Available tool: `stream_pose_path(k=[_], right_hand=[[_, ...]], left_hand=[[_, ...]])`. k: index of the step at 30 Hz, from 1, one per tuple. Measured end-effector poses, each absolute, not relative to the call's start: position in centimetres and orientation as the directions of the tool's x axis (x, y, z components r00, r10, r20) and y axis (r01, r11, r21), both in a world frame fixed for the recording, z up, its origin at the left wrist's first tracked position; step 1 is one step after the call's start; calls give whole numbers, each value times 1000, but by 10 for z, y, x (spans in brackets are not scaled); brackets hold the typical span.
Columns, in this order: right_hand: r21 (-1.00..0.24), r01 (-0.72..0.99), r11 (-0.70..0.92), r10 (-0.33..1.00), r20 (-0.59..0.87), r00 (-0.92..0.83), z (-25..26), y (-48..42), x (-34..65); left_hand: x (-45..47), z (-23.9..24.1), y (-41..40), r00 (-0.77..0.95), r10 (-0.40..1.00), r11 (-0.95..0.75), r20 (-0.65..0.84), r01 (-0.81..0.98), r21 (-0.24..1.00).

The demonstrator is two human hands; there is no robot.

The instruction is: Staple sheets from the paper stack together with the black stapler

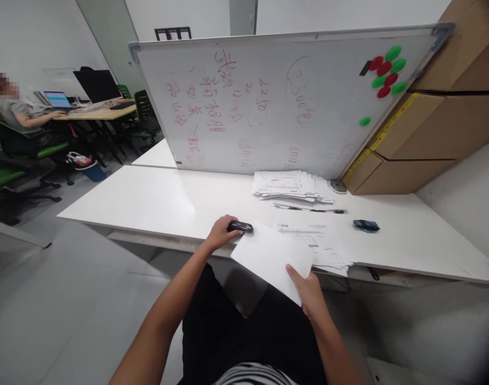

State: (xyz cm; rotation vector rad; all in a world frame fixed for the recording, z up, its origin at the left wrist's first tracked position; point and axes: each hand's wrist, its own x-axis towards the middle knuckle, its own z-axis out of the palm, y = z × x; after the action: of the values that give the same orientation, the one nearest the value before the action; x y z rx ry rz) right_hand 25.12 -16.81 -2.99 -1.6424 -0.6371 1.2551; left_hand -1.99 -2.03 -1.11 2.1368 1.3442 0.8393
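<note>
My left hand (220,233) is wrapped round a black stapler (242,227) near the front edge of the white table (180,195). The stapler's front end meets the upper left corner of a white sheet of paper (270,256); whether its jaws are on the paper I cannot tell. My right hand (308,291) grips the lower right part of that paper, thumb on top. How many sheets are in it is not clear. Printed sheets (328,247) lie just beyond, partly covered by the held paper.
Behind lies a thick paper stack (280,184), with a thin dark strip (308,208) before it. A small dark packet (365,225) is at right. A whiteboard (236,128) and cardboard boxes (421,123) border the table. A person (23,109) sits at a far desk.
</note>
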Motion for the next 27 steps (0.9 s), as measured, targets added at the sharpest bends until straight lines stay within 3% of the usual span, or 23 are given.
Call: stream_pose_path(k=[5,9,13,17,22,27], right_hand=[[-915,-132,-380,859,-402,316,-28,-163,241],[-926,-161,-342,869,-377,320,-31,-167,230],[-926,-218,-307,894,-359,268,-32,-178,221],[-928,-210,-307,907,-352,230,-33,-188,218],[-930,-173,-325,918,-354,179,-32,-190,224],[-928,-141,-346,912,-368,183,-26,-181,233]], left_hand=[[-22,3,-24,399,895,-426,198,637,642],[-25,23,-14,485,875,-337,-16,631,699],[-6,32,7,361,920,-172,-154,725,667],[30,24,17,230,973,-196,-11,851,487],[48,9,10,329,941,-337,76,895,292],[50,3,10,421,896,-443,143,874,200]])
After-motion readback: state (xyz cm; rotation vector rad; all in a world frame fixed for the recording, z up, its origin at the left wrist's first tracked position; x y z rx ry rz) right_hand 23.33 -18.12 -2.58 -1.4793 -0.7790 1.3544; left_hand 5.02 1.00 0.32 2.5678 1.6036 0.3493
